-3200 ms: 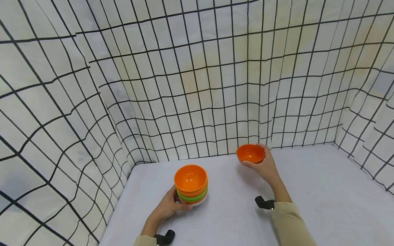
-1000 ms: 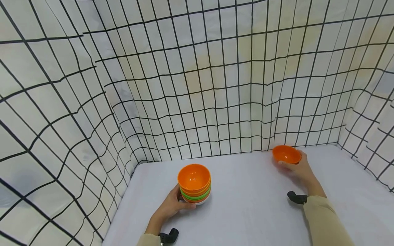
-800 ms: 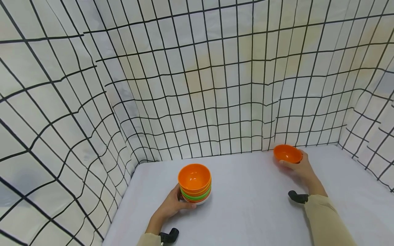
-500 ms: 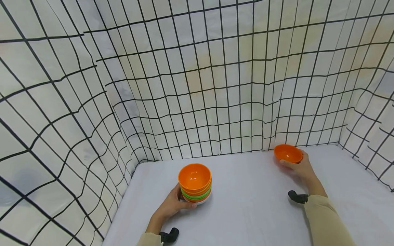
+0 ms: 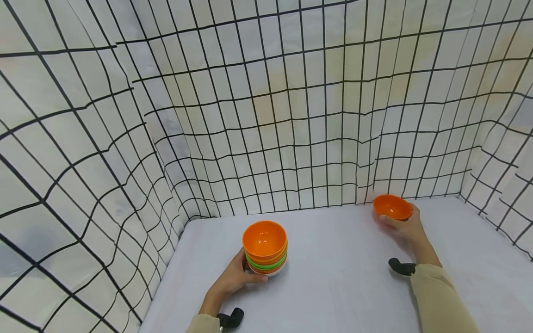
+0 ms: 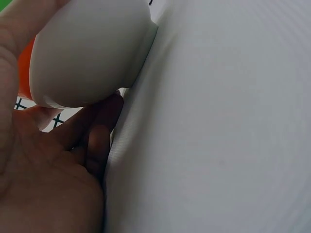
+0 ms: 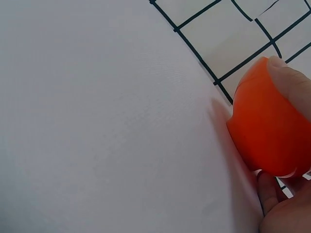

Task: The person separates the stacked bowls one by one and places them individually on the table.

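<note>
Orange bowl, near the far edge of the desk; whether its foot touches down cannot be told. The right hand holds it between thumb and fingers; an uneven pinch could tip it. Just behind, the gridded cloth would likely block a push farther back. Nearer and well to the left is the stack, its white bottom bowl gripped by the left hand, fingers curled; a low hold risks toppling the upper bowls if jerked. The right wrist camera juts inward over the desk and could brush the stack in a leftward sweep.
</note>
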### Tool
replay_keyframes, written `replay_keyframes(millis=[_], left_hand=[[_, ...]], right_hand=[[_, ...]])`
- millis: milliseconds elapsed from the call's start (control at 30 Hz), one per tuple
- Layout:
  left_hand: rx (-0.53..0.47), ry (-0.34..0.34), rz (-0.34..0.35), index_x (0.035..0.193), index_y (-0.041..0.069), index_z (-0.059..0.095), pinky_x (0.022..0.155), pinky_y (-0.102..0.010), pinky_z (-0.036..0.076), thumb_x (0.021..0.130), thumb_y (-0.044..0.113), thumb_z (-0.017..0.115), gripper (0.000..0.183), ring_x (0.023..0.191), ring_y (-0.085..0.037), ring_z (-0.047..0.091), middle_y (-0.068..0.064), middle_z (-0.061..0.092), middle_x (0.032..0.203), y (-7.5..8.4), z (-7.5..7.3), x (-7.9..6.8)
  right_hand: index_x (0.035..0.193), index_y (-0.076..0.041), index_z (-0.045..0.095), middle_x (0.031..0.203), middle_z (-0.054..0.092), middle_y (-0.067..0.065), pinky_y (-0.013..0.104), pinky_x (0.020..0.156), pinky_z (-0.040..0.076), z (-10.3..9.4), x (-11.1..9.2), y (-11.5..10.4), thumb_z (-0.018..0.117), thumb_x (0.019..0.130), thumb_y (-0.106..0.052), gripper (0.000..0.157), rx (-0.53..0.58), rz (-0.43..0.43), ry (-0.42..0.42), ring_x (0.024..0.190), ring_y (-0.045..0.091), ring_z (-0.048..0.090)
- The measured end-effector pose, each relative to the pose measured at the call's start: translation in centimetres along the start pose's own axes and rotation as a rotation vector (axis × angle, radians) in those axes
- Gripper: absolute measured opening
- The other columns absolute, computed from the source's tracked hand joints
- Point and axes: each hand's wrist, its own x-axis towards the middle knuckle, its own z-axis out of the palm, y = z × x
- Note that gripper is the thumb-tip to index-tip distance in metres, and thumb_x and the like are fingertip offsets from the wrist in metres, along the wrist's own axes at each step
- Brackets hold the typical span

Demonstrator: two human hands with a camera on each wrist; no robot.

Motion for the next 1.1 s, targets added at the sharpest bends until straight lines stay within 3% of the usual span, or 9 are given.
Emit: replay_keyframes(millis=[300, 533, 700, 833, 1000, 1100], left_hand=[[0.012, 0.009, -0.009, 0.144, 0.023, 0.048, 0.091, -0.034, 0.045, 0.072, 0.022, 0.094, 0.086, 0.103, -0.023, 0.054, -0.002, 0.064, 0.131, -0.2, 0.0, -0.1], [0.032, 0.023, -0.021, 0.144, 0.023, 0.048, 0.090, -0.035, 0.043, 0.070, 0.027, 0.096, 0.088, 0.102, -0.023, 0.053, -0.001, 0.063, 0.130, -0.3, 0.0, 0.0], [0.034, 0.027, -0.024, 0.144, 0.024, 0.048, 0.092, -0.037, 0.043, 0.070, 0.028, 0.096, 0.088, 0.103, -0.023, 0.053, -0.001, 0.063, 0.129, -0.5, 0.1, 0.2], [0.021, 0.027, -0.041, 0.145, 0.024, 0.047, 0.092, -0.037, 0.043, 0.070, 0.028, 0.096, 0.089, 0.104, -0.024, 0.053, -0.001, 0.062, 0.129, -0.6, 0.1, 0.3], [0.013, 0.023, -0.043, 0.144, 0.023, 0.048, 0.090, -0.037, 0.043, 0.070, 0.027, 0.096, 0.089, 0.103, -0.024, 0.053, -0.002, 0.062, 0.128, -0.6, 0.1, 0.1], [0.015, 0.030, -0.043, 0.144, 0.024, 0.048, 0.089, -0.036, 0.043, 0.070, 0.027, 0.096, 0.089, 0.102, -0.024, 0.052, -0.003, 0.062, 0.127, -0.6, 0.0, 0.1]], right_hand=[[0.162, -0.010, -0.012, 0.168, 0.007, 0.029, 0.067, 0.121, 0.022, 0.2, -0.6, 0.0, 0.078, 0.087, -0.051, 0.124, -0.004, 0.022, 0.016, 0.152, 0.050, 0.014], [0.161, -0.015, -0.021, 0.171, -0.008, 0.021, 0.062, 0.125, 0.014, -0.2, -1.3, 0.2, 0.074, 0.089, -0.055, 0.126, 0.106, 0.057, 0.009, 0.157, 0.045, 0.008], [0.162, -0.015, -0.019, 0.173, -0.009, 0.015, 0.056, 0.126, 0.014, -0.5, -1.5, 0.0, 0.067, 0.092, -0.057, 0.119, 0.186, 0.122, 0.065, 0.159, 0.038, 0.007], [0.164, -0.016, -0.011, 0.174, -0.003, 0.012, 0.054, 0.126, 0.019, -0.3, -2.4, -0.9, 0.064, 0.094, -0.058, 0.112, 0.189, 0.158, 0.148, 0.160, 0.035, 0.008], [0.164, -0.018, 0.007, 0.171, 0.010, 0.008, 0.053, 0.126, 0.024, 0.7, -4.3, -4.1, 0.062, 0.098, -0.050, 0.091, 0.156, 0.074, 0.316, 0.157, 0.031, 0.012], [0.161, -0.020, 0.017, 0.168, 0.017, 0.006, 0.051, 0.125, 0.028, 1.8, -5.5, -7.1, 0.063, 0.099, -0.042, 0.080, 0.149, -0.036, 0.335, 0.154, 0.029, 0.017]])
